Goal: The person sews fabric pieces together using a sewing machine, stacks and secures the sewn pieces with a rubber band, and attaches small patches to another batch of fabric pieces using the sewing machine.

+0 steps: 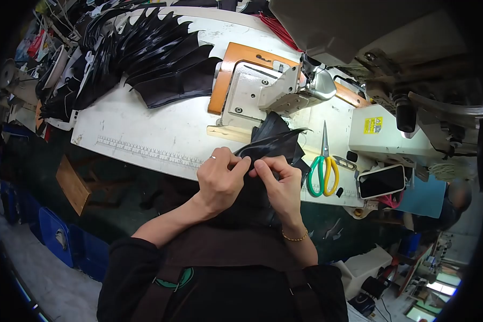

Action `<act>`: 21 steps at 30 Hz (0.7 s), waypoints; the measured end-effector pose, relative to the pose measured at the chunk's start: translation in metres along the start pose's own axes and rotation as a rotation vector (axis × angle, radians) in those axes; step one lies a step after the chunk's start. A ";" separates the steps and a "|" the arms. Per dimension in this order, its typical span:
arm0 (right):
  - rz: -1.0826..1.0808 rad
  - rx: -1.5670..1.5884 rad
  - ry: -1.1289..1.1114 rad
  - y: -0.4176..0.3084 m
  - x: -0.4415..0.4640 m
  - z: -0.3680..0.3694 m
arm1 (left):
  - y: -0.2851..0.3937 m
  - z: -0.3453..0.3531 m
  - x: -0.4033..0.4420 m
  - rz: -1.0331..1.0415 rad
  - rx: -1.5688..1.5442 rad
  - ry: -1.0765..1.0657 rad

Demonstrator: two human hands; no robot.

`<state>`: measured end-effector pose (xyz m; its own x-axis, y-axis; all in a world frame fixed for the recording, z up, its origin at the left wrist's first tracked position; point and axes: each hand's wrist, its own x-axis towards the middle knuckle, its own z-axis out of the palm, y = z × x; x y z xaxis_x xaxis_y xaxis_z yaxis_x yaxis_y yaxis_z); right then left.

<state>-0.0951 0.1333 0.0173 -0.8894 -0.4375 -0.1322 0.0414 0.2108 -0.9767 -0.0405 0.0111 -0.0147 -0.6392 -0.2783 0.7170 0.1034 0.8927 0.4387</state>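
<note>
My left hand [220, 174] and my right hand [279, 183] are close together at the table's front edge. Both have fingers pinched on the edge of a black, shiny, leather-like piece [273, 144]. Some of this dark material lies folded on the table in front of the sewing machine [282, 86], and part seems to hang toward my lap. A ring is on my left hand and a beaded bracelet on my right wrist. Just right of my right hand lie scissors [323, 166] with one green and one yellow handle.
A fanned row of black pieces [161, 70] covers the table's left side. A printed ruler [150, 152] runs along the front edge of the white table [104, 118]. On the right lie a phone [381, 181] and a pale machine housing [381, 129]. A wooden stool [73, 185] stands below left.
</note>
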 end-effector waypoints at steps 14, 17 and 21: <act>-0.243 -0.045 -0.311 -0.014 0.031 -0.002 | -0.013 -0.042 0.003 -1.158 -1.135 -0.278; -0.406 -0.121 -0.197 -0.026 0.044 -0.009 | -0.007 -0.031 0.032 -1.099 -1.128 -0.185; -0.588 -0.209 0.130 -0.041 0.059 -0.019 | -0.001 0.004 0.083 -0.873 -1.022 -0.181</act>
<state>-0.1580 0.1159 0.0528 -0.7853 -0.4248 0.4504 -0.5484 0.1396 -0.8245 -0.0971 -0.0111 0.0426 -0.8690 -0.4927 -0.0457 0.0801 -0.2312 0.9696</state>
